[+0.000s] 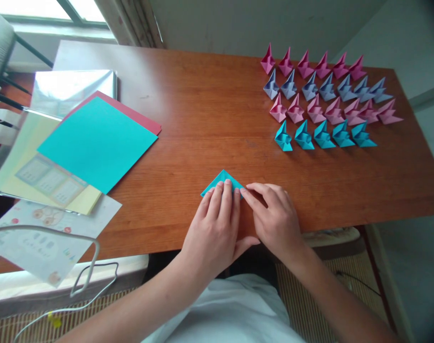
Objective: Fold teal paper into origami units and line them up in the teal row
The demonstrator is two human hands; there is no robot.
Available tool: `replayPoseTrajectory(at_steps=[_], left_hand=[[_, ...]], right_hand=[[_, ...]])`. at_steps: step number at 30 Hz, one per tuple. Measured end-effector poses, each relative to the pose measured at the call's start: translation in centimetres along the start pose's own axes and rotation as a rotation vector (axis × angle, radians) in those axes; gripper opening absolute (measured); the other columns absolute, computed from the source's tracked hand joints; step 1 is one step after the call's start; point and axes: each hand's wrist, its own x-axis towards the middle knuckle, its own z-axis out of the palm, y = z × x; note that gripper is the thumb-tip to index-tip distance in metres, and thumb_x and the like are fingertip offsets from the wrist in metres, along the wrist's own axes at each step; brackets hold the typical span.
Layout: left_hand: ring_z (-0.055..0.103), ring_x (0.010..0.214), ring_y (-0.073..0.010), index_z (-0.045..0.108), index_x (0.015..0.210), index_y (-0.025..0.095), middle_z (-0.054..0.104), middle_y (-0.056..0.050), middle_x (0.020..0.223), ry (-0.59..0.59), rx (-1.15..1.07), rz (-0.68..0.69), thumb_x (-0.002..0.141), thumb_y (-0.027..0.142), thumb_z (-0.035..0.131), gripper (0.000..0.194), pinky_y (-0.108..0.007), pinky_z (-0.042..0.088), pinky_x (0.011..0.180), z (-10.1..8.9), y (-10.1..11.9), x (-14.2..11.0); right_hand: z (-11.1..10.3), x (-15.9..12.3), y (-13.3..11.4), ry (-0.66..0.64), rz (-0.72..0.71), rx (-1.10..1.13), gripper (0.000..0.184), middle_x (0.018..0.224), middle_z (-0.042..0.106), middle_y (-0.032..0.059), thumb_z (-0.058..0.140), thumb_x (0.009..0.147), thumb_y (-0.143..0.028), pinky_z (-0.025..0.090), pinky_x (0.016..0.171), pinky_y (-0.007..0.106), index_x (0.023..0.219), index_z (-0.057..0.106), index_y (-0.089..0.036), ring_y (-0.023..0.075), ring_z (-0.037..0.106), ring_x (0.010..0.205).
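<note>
A folded turquoise paper [223,175] lies on the wooden table near its front edge, its top a triangle pointing away from me. My left hand [217,224] rests flat over it, fingers stretched out and thumb apart, covering its lower part. At the paper's right corner is my right hand [276,212], with its index fingertip touching there and the other fingers curled. Whether that hand pinches the corner I cannot make out. Farther back on the right stand rows of folded paper figures, turquoise ones [323,135] nearest, then pink [315,110], lilac [310,86] and magenta [304,65].
On the left of the wooden table [188,109] lie turquoise sheets [99,140], a red sheet [145,119], a yellow pack [6,143] and a printed white card [106,214]. A grey curved bar [60,232] and white cable [77,308] are at the lower left.
</note>
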Motion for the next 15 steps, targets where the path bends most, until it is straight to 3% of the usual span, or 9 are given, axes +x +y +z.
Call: replayPoseTrajectory(at_steps=[7, 15], left_hand=[[0.046, 0.146, -0.0374, 0.049, 0.149, -0.001, 0.043, -0.024, 0.159, -0.033, 0.048, 0.063, 0.096, 0.073, 0.042, 0.091, -0.047, 0.039, 0.119, -0.2, -1.5, -0.4], [0.046, 0.146, -0.0350, 0.050, 0.148, -0.001, 0.043, -0.018, 0.160, -0.013, 0.085, 0.078, 0.102, 0.060, 0.040, 0.077, -0.047, 0.032, 0.121, -1.1, -4.6, -2.5]], right_hand=[[-0.3, -0.2, -0.5, -0.039, -0.015, -0.177, 0.041, 0.136, 0.068, 0.0101, 0.052, 0.098, -0.010, 0.046, 0.093, 0.045, 0.135, 0.065, -0.021, 0.0293, 0.058, 0.119], [-0.3, -0.1, -0.4, 0.027, -0.047, -0.236, 0.046, 0.134, 0.069, 0.0088, 0.056, 0.092, -0.003, 0.047, 0.092, 0.042, 0.132, 0.067, -0.021, 0.0285, 0.060, 0.118]])
